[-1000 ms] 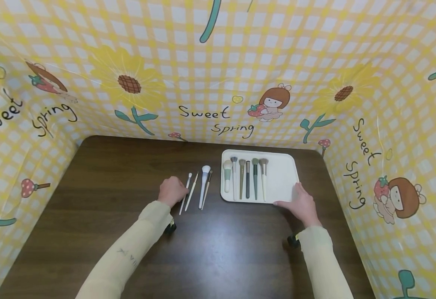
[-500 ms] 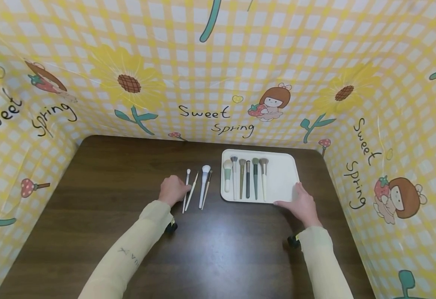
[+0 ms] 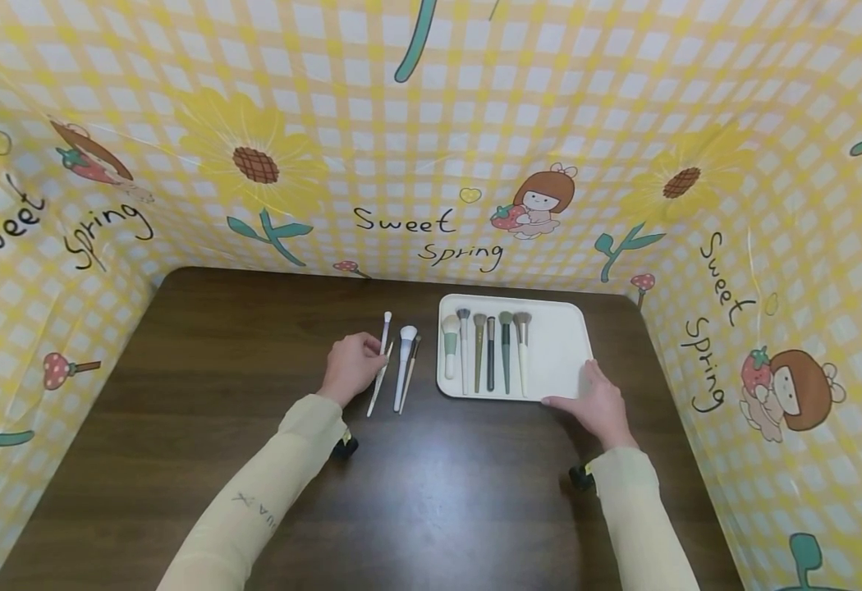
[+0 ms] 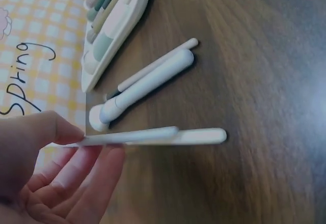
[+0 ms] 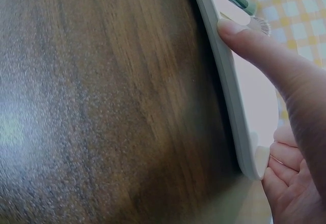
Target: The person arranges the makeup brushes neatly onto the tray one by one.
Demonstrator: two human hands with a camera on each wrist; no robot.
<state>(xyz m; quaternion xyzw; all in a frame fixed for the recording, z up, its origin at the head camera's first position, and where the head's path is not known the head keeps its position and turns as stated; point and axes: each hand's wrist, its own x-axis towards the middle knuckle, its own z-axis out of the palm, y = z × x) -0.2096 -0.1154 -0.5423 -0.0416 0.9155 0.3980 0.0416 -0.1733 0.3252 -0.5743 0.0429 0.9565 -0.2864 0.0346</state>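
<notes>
Since half a second ago, the left hand [image 3: 353, 367] has moved up the table [image 3: 202, 361] with a slim white brush [image 3: 385, 332], whose head has travelled toward one o'clock. Thumb and fingers pinch that brush by its handle; seen from the head, its tip points just past twelve o'clock and sits at one o'clock from the hand. A thin pale brush [image 3: 374, 396] lies behind it, its near end at about four o'clock from the hand; whether the two touch is unclear. Close by at three o'clock rest a thick white brush [image 3: 403, 369] and a narrow brush [image 3: 410, 376], side by side. Farther along at three o'clock, a white tray [image 3: 557, 345] bears six brushes [image 3: 506, 349]. Finally, the right hand [image 3: 597, 402] grasps the tray's corner at its five o'clock, thumb on the near rim, other fingers along the right side.
</notes>
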